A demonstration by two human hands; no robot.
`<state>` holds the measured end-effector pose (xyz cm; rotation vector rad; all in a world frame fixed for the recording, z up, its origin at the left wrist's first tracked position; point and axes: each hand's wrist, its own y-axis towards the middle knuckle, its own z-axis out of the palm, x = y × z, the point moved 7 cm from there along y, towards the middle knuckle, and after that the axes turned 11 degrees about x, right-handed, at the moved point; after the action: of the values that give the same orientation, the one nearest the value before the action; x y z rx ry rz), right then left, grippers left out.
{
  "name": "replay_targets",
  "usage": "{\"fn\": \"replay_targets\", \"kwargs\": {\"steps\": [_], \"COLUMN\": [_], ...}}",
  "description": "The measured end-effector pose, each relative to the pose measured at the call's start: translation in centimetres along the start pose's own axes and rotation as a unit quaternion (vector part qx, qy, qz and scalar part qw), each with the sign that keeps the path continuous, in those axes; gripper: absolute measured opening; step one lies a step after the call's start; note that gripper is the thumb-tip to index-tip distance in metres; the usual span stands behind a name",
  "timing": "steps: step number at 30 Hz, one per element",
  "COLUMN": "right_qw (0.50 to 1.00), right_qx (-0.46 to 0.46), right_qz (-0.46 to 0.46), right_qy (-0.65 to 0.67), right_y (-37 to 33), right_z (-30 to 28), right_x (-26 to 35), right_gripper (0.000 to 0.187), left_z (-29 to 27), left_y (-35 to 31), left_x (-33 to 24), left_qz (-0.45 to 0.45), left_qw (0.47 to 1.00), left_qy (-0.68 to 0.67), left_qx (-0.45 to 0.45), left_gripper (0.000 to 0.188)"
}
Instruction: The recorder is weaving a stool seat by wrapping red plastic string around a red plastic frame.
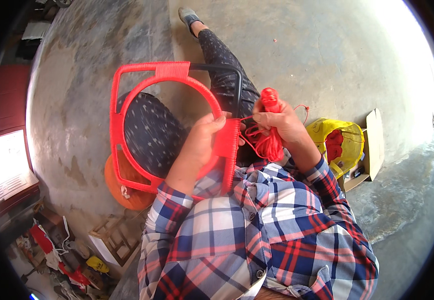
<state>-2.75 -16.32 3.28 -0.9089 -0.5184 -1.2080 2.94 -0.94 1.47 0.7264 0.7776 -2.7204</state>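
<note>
Over my lap stands a square frame (115, 100) with a ring inside it, mostly wrapped in red cord. One stretch of black bar (238, 92) at its far right corner is bare. My left hand (204, 137) grips the frame's wrapped right side, thumb on top and the other fingers partly hidden behind. Just right of the frame, my right hand (279, 122) is closed around a bundle of red cord (269, 145), whose wound end sticks up above the fist. Strands of cord run from the bundle to the frame's right side.
To my right stand a yellow bag (349, 131) with red contents and an open cardboard box (373, 145). An orange-red round object (119, 182) lies under the frame at left. A wooden frame (119, 235) and cluttered items (59, 255) are at lower left.
</note>
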Motion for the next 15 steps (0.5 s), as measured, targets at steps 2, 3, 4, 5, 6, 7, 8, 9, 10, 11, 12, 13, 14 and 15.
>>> {"fn": "replay_targets", "kwargs": {"steps": [2,3,4,5,6,7,8,9,10,11,12,13,14,15], "right_qw": [0.999,0.998,0.996,0.996,0.994,0.991,0.992,0.988,0.989,0.982,0.973,0.958,0.936,0.914], "right_qx": [0.004,0.002,0.014,0.016,-0.006,-0.021,-0.03,-0.095,-0.136,-0.168,-0.201,-0.226,-0.268,-0.276], "right_qz": [-0.012,-0.023,-0.01,-0.014,-0.004,0.005,0.013,-0.022,-0.044,-0.082,-0.117,-0.174,-0.206,-0.268], "right_qy": [-0.032,-0.064,-0.085,-0.089,-0.111,-0.131,-0.119,-0.121,-0.034,-0.008,-0.01,-0.004,0.097,0.125], "right_y": [-0.6,-1.2,-1.6,-1.9,-2.5,-2.8,-3.4,-4.4,-5.4,-6.4,-7.6,-9.3,-11.4,-13.6], "right_z": [0.9,1.2,2.0,2.1,1.5,0.8,0.2,-2.0,-3.6,-5.6,-9.0,-11.8,-16.3,-21.1], "right_x": [1.1,1.4,1.2,1.3,1.8,2.3,3.9,4.6,5.2,5.7,6.1,7.1,6.7,7.1], "right_gripper": [0.01,0.011,0.011,0.011,0.011,0.011,0.009,0.009,0.009,0.009,0.009,0.01,0.01,0.008], "left_z": [-0.9,-1.3,-1.4,-1.4,-0.8,-0.2,0.6,1.5,1.4,1.2,0.7,0.2,0.1,-0.2], "left_y": [0.4,0.6,0.8,0.8,0.7,0.4,-0.2,-0.2,-0.2,0.0,0.3,0.7,1.0,1.2], "left_x": [-0.4,-0.3,-0.3,-0.4,-0.9,-1.5,-1.2,-1.3,-1.2,-1.3,-1.2,-0.7,-0.2,0.3], "left_qz": [0.017,0.03,0.033,0.028,0.03,0.046,0.009,-0.024,-0.064,-0.048,-0.034,-0.035,-0.031,-0.022], "left_qw": [1.0,0.999,0.999,0.999,0.999,0.999,0.999,0.997,0.995,0.999,0.998,0.997,0.998,0.999], "left_qy": [-0.003,-0.008,-0.008,-0.007,-0.005,0.0,-0.041,-0.076,-0.065,-0.014,0.049,0.063,0.056,0.031], "left_qx": [-0.011,-0.018,-0.015,-0.022,-0.025,-0.022,-0.024,-0.019,-0.04,-0.021,-0.02,-0.002,0.008,0.009], "left_gripper": [0.024,0.023,0.023,0.025,0.026,0.026,0.027,0.028,0.03,0.03,0.028,0.025,0.023,0.022]}}
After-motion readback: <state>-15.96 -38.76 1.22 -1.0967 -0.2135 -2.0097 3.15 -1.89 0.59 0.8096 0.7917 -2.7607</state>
